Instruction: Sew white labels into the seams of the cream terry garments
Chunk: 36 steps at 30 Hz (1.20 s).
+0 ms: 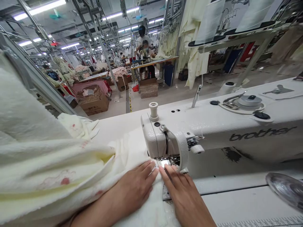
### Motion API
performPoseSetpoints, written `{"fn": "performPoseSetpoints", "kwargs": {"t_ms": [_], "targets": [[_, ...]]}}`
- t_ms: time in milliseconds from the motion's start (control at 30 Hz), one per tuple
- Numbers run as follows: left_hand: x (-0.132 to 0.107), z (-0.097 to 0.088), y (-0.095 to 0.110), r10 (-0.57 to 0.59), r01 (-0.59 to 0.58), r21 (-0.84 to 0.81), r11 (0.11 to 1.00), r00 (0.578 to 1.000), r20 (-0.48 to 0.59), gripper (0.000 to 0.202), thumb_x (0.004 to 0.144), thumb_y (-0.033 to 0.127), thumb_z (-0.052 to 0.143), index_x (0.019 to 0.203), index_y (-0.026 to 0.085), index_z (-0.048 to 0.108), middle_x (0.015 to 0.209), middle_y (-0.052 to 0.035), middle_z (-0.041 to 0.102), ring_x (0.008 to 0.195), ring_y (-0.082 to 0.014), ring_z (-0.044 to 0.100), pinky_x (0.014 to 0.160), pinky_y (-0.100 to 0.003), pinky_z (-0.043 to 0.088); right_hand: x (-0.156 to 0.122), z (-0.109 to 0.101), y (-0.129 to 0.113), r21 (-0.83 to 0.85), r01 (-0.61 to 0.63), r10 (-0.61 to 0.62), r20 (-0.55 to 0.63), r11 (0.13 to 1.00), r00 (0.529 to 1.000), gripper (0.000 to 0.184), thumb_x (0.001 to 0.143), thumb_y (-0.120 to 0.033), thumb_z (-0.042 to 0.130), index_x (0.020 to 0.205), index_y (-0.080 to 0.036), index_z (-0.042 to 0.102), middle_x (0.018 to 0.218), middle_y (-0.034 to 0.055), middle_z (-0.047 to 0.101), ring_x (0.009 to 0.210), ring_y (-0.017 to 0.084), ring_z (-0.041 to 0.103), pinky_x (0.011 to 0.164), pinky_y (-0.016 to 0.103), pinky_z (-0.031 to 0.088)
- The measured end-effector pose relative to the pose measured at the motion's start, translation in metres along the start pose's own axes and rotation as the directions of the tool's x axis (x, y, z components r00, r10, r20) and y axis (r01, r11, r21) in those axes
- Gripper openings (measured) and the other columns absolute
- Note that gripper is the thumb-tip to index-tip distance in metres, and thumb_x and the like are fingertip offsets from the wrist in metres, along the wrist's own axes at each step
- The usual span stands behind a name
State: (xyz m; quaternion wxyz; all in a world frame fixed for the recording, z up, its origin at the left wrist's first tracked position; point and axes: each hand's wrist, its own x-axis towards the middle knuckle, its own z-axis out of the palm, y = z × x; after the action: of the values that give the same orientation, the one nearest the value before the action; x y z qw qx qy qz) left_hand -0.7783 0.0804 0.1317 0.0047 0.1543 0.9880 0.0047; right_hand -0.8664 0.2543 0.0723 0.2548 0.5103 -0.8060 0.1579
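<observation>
Pale cream plush fabric (90, 170) with small pink-and-red prints is heaped at the left and runs under the head of a white sewing machine (163, 135). My left hand (136, 187) lies on this fabric, fingers stretched forward and fingertips just before the lit needle area. A small white piece, perhaps a label (155, 166), shows at those fingertips; its kind is unclear. Close beside it, my right hand (183, 195) rests with fingers extended flat by the presser foot, index fingertip near the fabric edge. The machine head hides the needle and partly covers the right fingertips.
A bobbin winder (249, 102) sits on top of the machine. At right lies a clear round plastic dish (286, 189), above a printed ruler strip (262, 221). Thread cones (209, 22) stand on a rack. Beyond are cardboard boxes (93, 102) and people at another worktable (153, 62).
</observation>
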Motion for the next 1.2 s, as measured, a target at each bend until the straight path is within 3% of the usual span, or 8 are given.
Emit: {"fn": "performPoseSetpoints", "kwargs": {"t_ms": [200,367,567,833,1033,1133,1200], "targets": [[-0.001,0.002,-0.002,0.011,-0.011,-0.012,1.000,0.999,-0.040,0.042,0.090,0.014,0.043,0.132,0.005,0.040,0.136,-0.0222,0.047,0.129,-0.0289,0.044,0.105,-0.042,0.043,-0.005,-0.002,0.001,-0.028,0.034,-0.035,-0.043,0.999,0.998,0.052,0.080,0.006,0.028,0.121,-0.011,0.055,0.118,0.0111,0.057,0.108,0.022,0.053,0.086,0.036,0.048],[0.002,0.001,-0.005,0.012,-0.013,-0.004,1.000,0.999,-0.037,0.039,0.091,0.015,0.043,0.128,0.004,0.042,0.132,-0.0215,0.051,0.126,-0.0298,0.047,0.102,-0.042,0.047,-0.004,0.003,0.001,-0.003,-0.004,0.004,0.024,1.000,1.000,0.054,0.080,0.005,0.029,0.125,-0.013,0.052,0.120,0.0103,0.056,0.111,0.023,0.051,0.089,0.037,0.047],[0.012,-0.002,-0.010,-0.075,0.076,-0.030,0.997,0.997,0.026,0.029,0.093,0.019,0.043,0.119,0.009,0.048,0.120,-0.0161,0.058,0.117,-0.0279,0.053,0.093,-0.041,0.052,-0.007,0.010,0.003,0.002,-0.010,0.010,0.030,1.000,0.999,0.056,0.079,0.007,0.028,0.127,-0.012,0.051,0.121,0.0104,0.055,0.115,0.023,0.048,0.091,0.039,0.047],[0.010,0.003,-0.011,-0.105,0.106,-0.065,0.992,0.994,0.014,0.031,0.093,0.019,0.041,0.122,0.009,0.046,0.119,-0.0155,0.056,0.117,-0.0283,0.052,0.093,-0.043,0.051,-0.014,-0.003,-0.003,-0.035,-0.042,0.045,0.092,0.999,0.995,0.062,0.080,0.010,0.028,0.133,-0.015,0.046,0.132,0.0098,0.049,0.124,0.022,0.043,0.096,0.037,0.046],[0.009,0.008,-0.010,-0.042,0.040,-0.024,0.999,0.994,-0.099,0.038,0.093,0.017,0.039,0.130,0.008,0.037,0.126,-0.0177,0.054,0.122,-0.0271,0.049,0.102,-0.043,0.045,-0.021,-0.006,-0.018,0.054,0.060,-0.061,0.014,0.997,0.998,0.046,0.087,-0.012,0.037,0.133,-0.007,0.045,0.139,0.0160,0.041,0.132,0.029,0.032,0.098,0.041,0.045],[0.012,0.007,-0.011,-0.087,0.080,-0.072,0.994,0.991,-0.105,0.038,0.092,0.018,0.040,0.129,0.009,0.037,0.123,-0.0162,0.055,0.119,-0.0255,0.052,0.100,-0.042,0.047,-0.013,0.003,-0.040,-0.013,0.069,-0.069,-0.042,0.998,0.997,0.041,0.090,-0.014,0.038,0.129,-0.006,0.049,0.137,0.0167,0.043,0.129,0.029,0.038,0.095,0.039,0.047],[0.005,0.002,-0.011,-0.137,0.128,-0.094,0.987,0.986,-0.095,0.039,0.091,0.019,0.043,0.128,0.009,0.039,0.123,-0.0168,0.055,0.117,-0.0253,0.054,0.097,-0.040,0.050,-0.009,0.005,-0.048,-0.021,0.104,-0.105,-0.067,0.994,0.992,0.041,0.093,-0.024,0.039,0.126,-0.004,0.051,0.136,0.0178,0.045,0.126,0.030,0.042,0.092,0.040,0.049]]}}
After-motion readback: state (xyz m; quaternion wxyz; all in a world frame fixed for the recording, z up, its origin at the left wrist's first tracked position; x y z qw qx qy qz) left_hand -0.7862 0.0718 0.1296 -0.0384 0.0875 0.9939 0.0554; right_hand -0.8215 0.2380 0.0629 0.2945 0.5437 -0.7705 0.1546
